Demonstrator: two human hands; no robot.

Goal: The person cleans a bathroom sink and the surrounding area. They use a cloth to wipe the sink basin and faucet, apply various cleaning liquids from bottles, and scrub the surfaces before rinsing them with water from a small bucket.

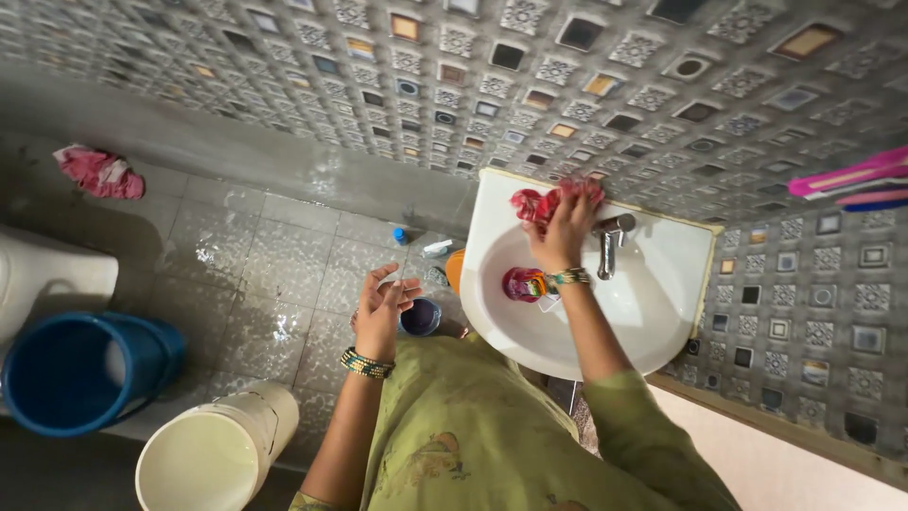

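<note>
Up at the back rim of the white ceramic wash basin [662, 274], the person's right hand [565, 227] presses a crumpled red cloth [541, 201] against the ledge where the basin meets the patterned grey wall tiles [605, 85]. Its fingers are curled over the cloth, gripping it from above, just left of the chrome tap [610, 241]. A band of beaded bangles [567, 277] sits on that wrist. Below the wrist, inside the bowl, lies a small red and multicoloured object [522, 284]; what it is cannot be told.

The left hand [381, 308] hangs over the floor, apart from the basin's left edge, empty, its fingers loosely spread and slightly bent. Just beside it on the wet grey floor tiles [255, 255] stands a small dark round container [421, 317]. Further along the floor, near the lower left corner, are a round blue plastic bucket [85, 374] and a cream plastic bucket [213, 454], close to each other. A pink rag [99, 173] lies well apart, by the wall's base at the far left.
</note>
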